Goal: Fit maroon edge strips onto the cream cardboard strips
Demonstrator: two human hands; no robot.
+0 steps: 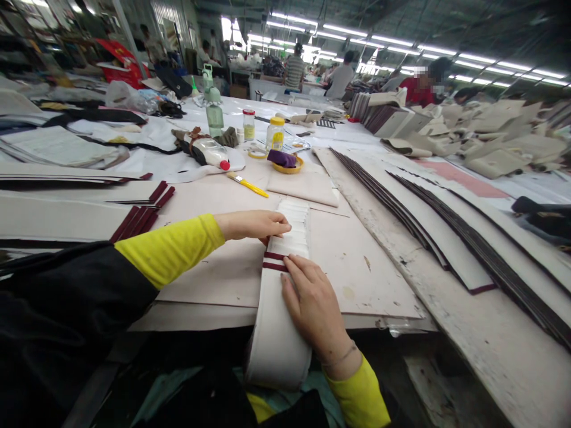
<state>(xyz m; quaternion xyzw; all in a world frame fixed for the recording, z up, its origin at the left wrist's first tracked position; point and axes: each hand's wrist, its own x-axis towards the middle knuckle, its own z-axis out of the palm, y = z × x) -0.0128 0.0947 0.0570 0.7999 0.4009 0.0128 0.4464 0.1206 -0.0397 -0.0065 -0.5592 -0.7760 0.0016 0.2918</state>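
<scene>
Strips point forward, long axis running near to far.

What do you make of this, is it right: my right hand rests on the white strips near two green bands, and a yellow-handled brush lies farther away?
Not quite: the two bands are dark red, not green, as the head view shows. Your right hand does rest on the white strips near them, and the yellow-handled brush lies farther away.
</scene>
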